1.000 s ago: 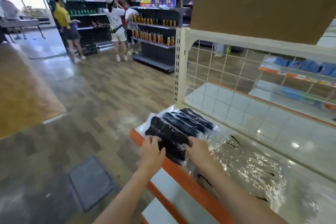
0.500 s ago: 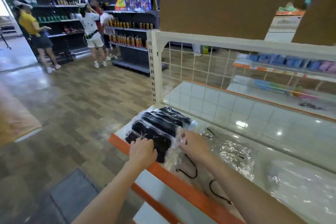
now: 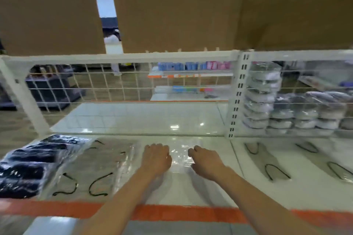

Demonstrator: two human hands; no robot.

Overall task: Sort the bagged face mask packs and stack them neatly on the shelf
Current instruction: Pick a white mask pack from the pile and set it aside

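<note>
Both hands, left hand [image 3: 157, 157] and right hand [image 3: 205, 162], curl onto a crinkly clear bag [image 3: 180, 155] mid-shelf [image 3: 210, 192]. Glossy black mask packs [image 3: 30, 164] fill its left end; the orange front edge [image 3: 181, 213] runs bare.

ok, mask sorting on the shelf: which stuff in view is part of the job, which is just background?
Job:
black mask stack
clear bagged pack between left hand and right hand
loose bagged packs
grey mask stacks
shelf

Background:
cardboard boxes
far shelf goods
</note>
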